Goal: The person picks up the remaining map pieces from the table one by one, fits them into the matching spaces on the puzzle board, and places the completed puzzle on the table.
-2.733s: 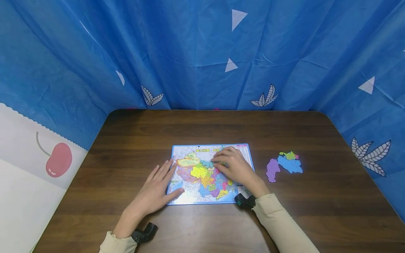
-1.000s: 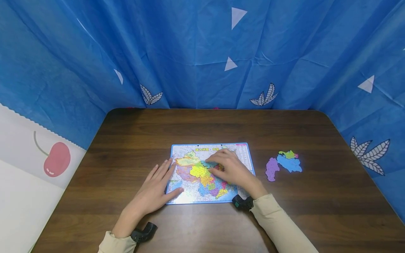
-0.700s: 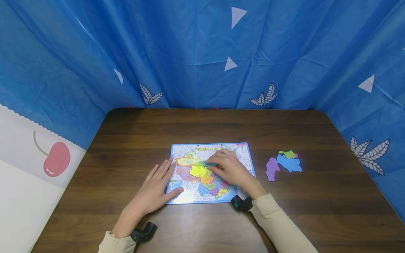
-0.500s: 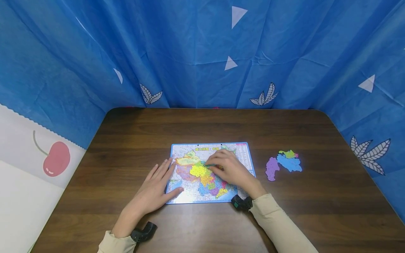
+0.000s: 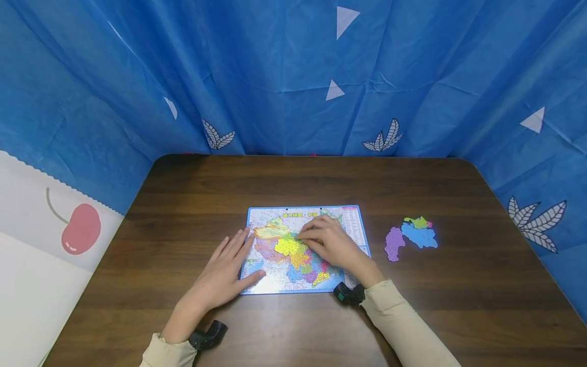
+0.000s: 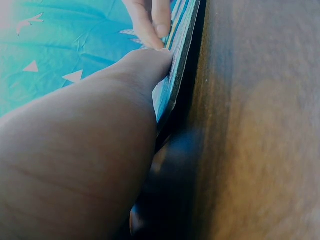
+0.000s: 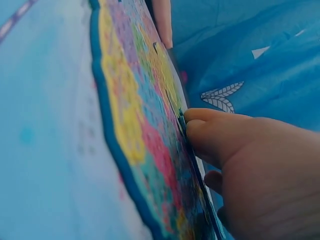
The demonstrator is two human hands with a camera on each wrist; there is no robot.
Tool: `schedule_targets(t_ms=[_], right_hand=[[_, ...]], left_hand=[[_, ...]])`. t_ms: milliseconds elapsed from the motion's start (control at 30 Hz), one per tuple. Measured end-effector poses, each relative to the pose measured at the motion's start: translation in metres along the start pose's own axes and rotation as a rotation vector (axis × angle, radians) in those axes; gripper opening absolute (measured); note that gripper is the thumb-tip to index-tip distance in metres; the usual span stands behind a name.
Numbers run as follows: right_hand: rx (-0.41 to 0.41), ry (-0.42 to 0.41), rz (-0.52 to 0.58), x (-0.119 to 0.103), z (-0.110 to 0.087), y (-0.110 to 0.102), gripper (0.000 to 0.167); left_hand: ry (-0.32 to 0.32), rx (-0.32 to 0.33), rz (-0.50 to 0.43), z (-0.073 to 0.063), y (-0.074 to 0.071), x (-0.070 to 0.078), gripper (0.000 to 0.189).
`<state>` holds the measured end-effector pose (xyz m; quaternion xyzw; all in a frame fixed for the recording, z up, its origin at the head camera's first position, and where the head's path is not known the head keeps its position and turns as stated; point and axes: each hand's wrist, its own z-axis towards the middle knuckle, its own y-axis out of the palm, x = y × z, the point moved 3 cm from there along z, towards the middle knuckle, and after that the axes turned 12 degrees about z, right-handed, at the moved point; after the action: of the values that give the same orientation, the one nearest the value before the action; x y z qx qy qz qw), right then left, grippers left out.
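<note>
Right fingers point(image 5: 312, 234) farther left, long piece point(image 7: 193, 154) sideways

Left hand point(image 6: 90, 142) touching board point(image 6: 165, 92); brown wooden table point(image 6: 265, 125) below, blue curtain point(image 6: 55, 50) beyond

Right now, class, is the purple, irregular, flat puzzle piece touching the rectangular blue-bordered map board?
Apart: the head view shows brown wooden table between the purple puzzle piece and the map board.

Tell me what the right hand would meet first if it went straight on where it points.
The right hand would probably meet the irregular yellow areas on the flat, glossy, blue-edged map board; depth is unclear, so it may pass above.
</note>
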<state>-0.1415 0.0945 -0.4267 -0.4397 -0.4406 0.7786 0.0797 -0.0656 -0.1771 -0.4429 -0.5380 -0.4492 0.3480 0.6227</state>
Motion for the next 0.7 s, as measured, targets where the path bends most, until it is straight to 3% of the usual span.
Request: schedule_targets(t_ms=[367,700], right_hand=[[0.027,0.034,-0.006,-0.0019,0.0014,0.0001,0.021],[-0.055,0.038,0.069,0.0063,-0.0003,-0.0041,0.024]], left_hand=[[0.005,0.007,0.013,0.0006,-0.0014,-0.0006,0.095],[-0.003,-0.007,0.0,0.0002,0.0007,-0.0009,0.094]])
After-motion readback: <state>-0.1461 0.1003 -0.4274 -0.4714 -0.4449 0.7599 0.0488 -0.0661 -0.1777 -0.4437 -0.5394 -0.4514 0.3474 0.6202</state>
